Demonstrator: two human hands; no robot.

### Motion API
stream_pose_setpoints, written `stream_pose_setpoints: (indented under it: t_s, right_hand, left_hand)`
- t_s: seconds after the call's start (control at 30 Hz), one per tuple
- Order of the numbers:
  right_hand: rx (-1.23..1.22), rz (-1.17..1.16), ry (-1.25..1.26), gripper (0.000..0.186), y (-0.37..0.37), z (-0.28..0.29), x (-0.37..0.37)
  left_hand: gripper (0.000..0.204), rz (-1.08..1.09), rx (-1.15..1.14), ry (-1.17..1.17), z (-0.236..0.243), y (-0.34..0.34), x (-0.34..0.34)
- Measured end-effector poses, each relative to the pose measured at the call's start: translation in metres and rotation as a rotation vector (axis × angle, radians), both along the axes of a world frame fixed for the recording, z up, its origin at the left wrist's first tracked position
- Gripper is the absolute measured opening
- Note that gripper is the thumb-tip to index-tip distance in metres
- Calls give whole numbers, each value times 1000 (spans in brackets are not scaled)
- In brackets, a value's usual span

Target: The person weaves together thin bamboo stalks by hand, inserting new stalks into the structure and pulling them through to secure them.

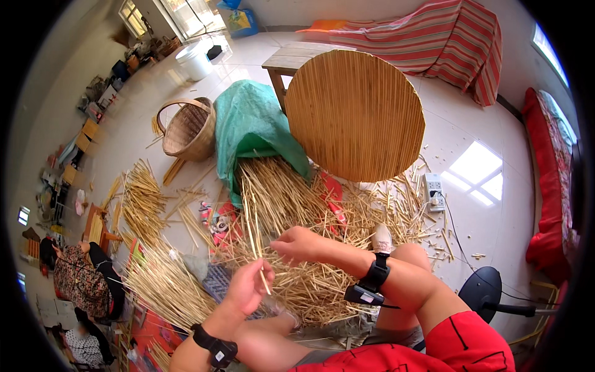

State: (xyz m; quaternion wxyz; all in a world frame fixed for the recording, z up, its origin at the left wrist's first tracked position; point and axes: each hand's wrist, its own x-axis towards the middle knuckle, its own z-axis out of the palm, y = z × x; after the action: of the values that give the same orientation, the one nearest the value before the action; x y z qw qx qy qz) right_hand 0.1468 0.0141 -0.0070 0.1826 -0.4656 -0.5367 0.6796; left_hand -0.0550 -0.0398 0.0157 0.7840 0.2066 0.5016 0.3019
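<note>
My left hand (248,286) grips a few pale straws (253,229) that stand upward between its thumb and fingers. Just right of them, my right hand (294,247) has its fingers curled; whatever is in them is too small or hidden to make out. Beyond both hands, a green sack (248,115) lies open toward me with a thick bundle of straws (279,192) spilling from it. Cut pieces (328,285) are heaped below my hands, and a long pale bundle (167,282) lies at the left.
A round slatted board (353,111) leans on a wooden bench (290,57). Around are a handled basket (186,136), white bucket (193,65), power strip (434,192) with cable, and black round-based stand (480,288). Two people (80,279) (83,341) sit at far left.
</note>
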Motion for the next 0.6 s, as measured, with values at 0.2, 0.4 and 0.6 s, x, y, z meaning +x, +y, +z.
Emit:
stream_pose_setpoints:
  t_s: [0.2, 0.4, 0.6]
  right_hand:
    - [-354, -108, 223, 38, -26, -27, -24]
    - [-256, 170, 329, 27, -44, -16, -19]
    - [7, 141, 492, 27, -29, 6, -12]
  left_hand:
    - [26, -138, -59, -57, 2, -78, 19]
    - [25, -345, -53, 94, -4, -149, 26]
    - [25, -434, 245, 297, -4, -124, 20]
